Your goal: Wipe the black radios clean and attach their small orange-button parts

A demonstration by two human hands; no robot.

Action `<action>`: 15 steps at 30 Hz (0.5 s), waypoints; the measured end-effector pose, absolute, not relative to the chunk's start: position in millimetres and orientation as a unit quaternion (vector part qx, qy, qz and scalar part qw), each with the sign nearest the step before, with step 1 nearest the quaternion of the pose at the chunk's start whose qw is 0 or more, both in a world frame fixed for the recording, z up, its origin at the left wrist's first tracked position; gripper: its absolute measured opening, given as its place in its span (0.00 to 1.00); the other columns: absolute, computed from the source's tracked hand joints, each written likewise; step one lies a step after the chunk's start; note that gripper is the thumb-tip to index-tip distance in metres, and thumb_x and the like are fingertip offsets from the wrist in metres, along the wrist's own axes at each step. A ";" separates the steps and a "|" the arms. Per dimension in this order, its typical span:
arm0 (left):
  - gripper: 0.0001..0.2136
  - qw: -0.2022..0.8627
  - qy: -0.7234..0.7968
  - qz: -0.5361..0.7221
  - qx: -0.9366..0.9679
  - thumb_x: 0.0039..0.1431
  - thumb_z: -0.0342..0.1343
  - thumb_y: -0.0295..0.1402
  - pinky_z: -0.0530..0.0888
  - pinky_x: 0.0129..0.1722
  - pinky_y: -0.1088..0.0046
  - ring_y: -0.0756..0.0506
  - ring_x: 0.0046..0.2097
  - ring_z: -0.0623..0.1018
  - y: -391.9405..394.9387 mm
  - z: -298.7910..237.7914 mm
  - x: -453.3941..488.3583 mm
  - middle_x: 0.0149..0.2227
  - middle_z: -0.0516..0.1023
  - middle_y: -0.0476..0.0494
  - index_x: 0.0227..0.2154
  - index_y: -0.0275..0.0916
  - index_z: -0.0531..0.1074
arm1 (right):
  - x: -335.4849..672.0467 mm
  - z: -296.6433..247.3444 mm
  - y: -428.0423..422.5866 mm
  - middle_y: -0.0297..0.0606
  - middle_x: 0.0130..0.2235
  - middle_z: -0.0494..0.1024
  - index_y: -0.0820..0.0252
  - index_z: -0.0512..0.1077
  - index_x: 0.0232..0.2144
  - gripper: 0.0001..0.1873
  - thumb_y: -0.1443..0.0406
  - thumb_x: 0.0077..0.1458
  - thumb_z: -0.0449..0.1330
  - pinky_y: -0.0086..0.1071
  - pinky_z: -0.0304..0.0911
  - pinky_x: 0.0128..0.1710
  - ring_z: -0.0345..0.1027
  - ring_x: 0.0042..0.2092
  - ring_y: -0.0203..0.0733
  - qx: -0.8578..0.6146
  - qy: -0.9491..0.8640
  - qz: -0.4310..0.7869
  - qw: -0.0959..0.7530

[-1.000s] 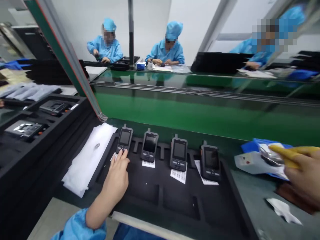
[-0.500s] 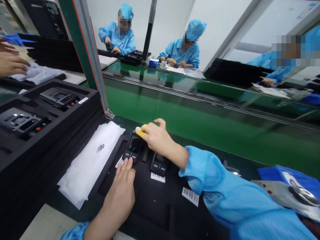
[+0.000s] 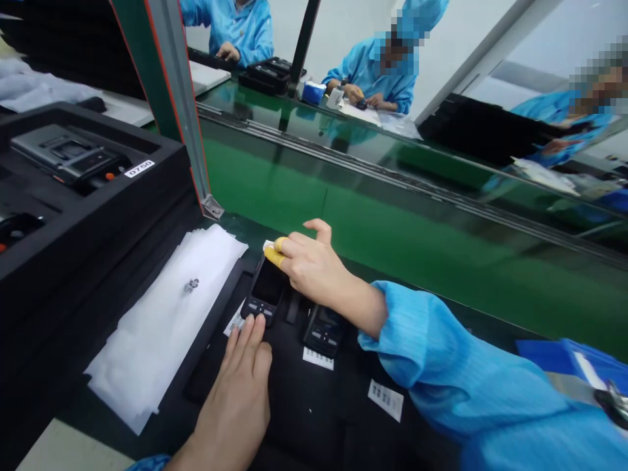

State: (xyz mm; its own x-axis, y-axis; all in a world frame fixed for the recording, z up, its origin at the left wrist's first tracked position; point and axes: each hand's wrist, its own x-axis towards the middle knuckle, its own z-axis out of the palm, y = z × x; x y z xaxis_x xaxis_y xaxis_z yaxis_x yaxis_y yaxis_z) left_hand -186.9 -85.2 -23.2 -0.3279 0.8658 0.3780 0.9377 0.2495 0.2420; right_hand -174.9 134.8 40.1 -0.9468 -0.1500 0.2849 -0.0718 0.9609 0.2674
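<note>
A black handheld device [image 3: 267, 284] with a screen and a row of buttons lies face up on the black foam [image 3: 294, 405]. My left hand [image 3: 240, 386] rests its outstretched fingertips on the device's lower edge. At the top end, my right hand [image 3: 316, 268], with yellow finger cots on two fingers, presses a small white piece [image 3: 267, 244] against the device; what the piece is I cannot make out. A second handheld device [image 3: 324, 330] lies to the right, partly under my right wrist. White printed label sheets [image 3: 318, 358] show below the devices.
A stack of white bags [image 3: 167, 327] lies left of the devices. Further left stands a black foam tray [image 3: 161, 154] holding grey devices. A metal post [image 3: 189, 118] rises behind the bags. Blue packets [image 3: 572, 360] lie at right. Co-workers [image 3: 377, 69] in blue sit across the bench.
The camera view has shifted, moving the foam tray leftward in the picture. Both hands stay at the same device, the right one still holding the white piece at its top end.
</note>
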 end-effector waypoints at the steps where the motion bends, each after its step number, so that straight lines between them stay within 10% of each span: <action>1: 0.19 0.082 -0.788 -0.215 -0.572 0.50 0.35 0.13 0.73 0.51 0.55 0.38 0.59 0.67 -84.8 -22.3 -186.4 0.53 0.72 0.30 0.39 0.35 0.64 | -173.3 40.3 135.7 0.32 0.30 0.73 0.59 0.74 0.28 0.19 0.73 0.61 0.46 0.44 0.34 0.50 0.56 0.33 0.34 0.057 -0.978 -0.129 0.152; 15: 0.18 0.066 -0.782 -0.219 -0.580 0.49 0.36 0.13 0.74 0.51 0.56 0.39 0.58 0.68 -84.5 -21.2 -186.4 0.53 0.73 0.32 0.37 0.36 0.63 | -172.0 40.2 135.5 0.31 0.28 0.71 0.59 0.73 0.23 0.20 0.74 0.59 0.47 0.44 0.33 0.50 0.54 0.32 0.33 0.049 -0.977 -0.144 0.152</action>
